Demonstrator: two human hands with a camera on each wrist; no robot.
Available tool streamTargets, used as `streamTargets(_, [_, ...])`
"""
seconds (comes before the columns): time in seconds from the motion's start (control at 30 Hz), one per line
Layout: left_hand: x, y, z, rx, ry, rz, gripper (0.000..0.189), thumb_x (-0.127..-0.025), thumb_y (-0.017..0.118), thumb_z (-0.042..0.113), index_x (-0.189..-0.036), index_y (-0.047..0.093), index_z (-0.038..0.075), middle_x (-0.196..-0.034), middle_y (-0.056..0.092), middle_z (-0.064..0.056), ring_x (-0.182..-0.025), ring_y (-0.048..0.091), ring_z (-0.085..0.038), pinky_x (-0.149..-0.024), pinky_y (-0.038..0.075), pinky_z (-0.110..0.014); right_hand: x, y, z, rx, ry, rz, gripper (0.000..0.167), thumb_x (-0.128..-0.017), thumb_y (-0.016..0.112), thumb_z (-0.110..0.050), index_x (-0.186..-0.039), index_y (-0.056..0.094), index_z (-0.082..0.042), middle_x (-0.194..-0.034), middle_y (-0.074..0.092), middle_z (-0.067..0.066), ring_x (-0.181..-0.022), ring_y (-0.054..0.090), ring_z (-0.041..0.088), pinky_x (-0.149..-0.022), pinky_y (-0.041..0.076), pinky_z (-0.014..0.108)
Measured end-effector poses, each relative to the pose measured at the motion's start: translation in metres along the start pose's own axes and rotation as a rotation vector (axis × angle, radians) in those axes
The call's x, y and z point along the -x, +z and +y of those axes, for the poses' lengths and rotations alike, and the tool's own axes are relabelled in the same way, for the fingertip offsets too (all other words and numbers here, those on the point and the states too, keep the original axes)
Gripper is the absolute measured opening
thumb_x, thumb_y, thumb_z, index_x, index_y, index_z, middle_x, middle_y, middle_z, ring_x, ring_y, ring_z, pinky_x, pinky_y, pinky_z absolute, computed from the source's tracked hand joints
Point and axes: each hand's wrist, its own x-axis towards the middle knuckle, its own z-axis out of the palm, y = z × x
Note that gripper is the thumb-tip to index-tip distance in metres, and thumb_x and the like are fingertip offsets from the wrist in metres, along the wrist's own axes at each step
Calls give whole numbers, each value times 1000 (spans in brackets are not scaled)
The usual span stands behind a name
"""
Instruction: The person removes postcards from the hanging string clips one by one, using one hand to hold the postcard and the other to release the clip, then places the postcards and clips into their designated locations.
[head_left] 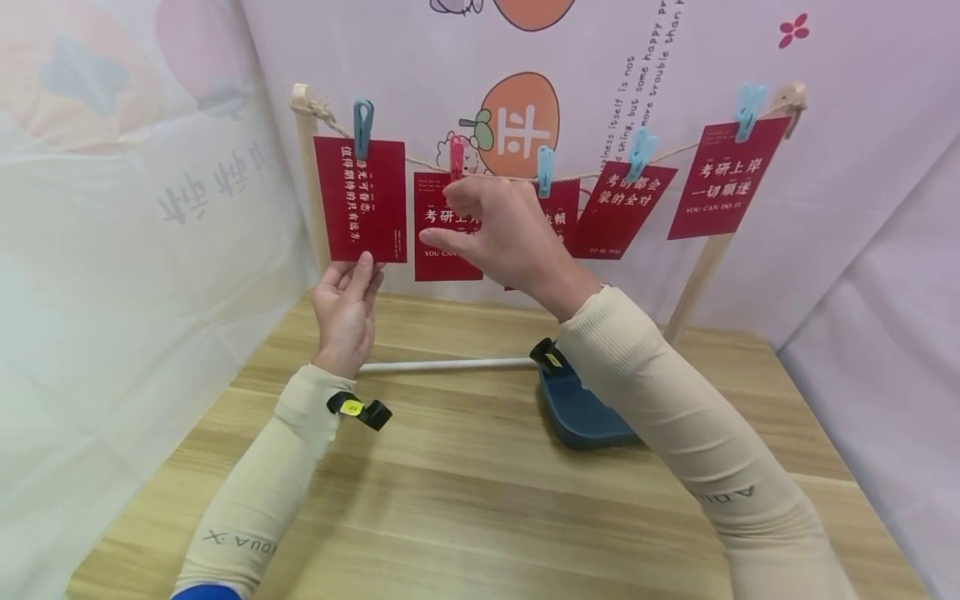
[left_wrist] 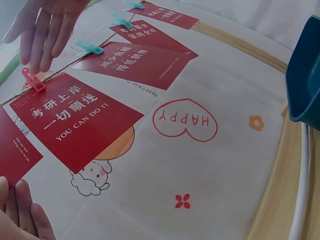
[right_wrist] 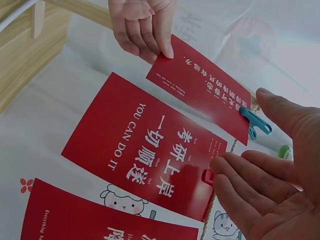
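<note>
My left hand (head_left: 347, 315) pinches the lower edge of the leftmost red card (head_left: 381, 204), thumb on the front and fingers behind. A dark teal clothespin (head_left: 363, 129) grips that card's top on a twine line (head_left: 416, 161). My right hand (head_left: 517, 237) is in front of the neighbouring cards with thumb and fingers spread apart, holding nothing. Its fingertips are close to a pink clothespin (left_wrist: 33, 80) that clips the second red card (left_wrist: 75, 122). In the right wrist view the teal clothespin (right_wrist: 255, 122) sits between the right thumb and fingers, apart from them.
Three more red cards hang to the right from light blue clothespins (head_left: 545, 171). Wooden posts (head_left: 306, 167) carry the twine at both ends. A dark blue tray (head_left: 573, 417) stands on the wooden table (head_left: 450, 500), beside a white rod (head_left: 450, 365). Printed white cloth (head_left: 337, 50) hangs behind.
</note>
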Motion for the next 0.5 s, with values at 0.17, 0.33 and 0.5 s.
streamTargets(0.17, [0, -2, 1, -9, 6, -6, 8, -99, 73, 15, -101, 68, 9, -94, 78, 1, -90, 74, -9, -93, 62, -23, -10, 1, -6, 15, 0, 7, 60, -92, 82, -40, -141, 67, -9, -141, 72, 6, -128, 71, 21, -102, 61, 33])
streamTargets(0.33, [0, -4, 2, 9, -1, -5, 5, -99, 71, 13, -100, 68, 9, -95, 77, -1, -91, 73, -11, -93, 62, -23, -19, 3, -11, 3, 1, 12, 58, -93, 81, -39, -141, 67, -9, -141, 71, 6, -129, 70, 21, -102, 61, 33])
streamTargets(0.5, [1, -4, 1, 7, 3, -11, 5, -99, 71, 12, -100, 68, 9, -94, 77, -1, -90, 73, -11, -93, 62, -23, -29, 4, -18, 3, -3, 15, 58, -95, 80, -39, -142, 66, -9, -142, 71, 6, -130, 70, 20, -107, 58, 30])
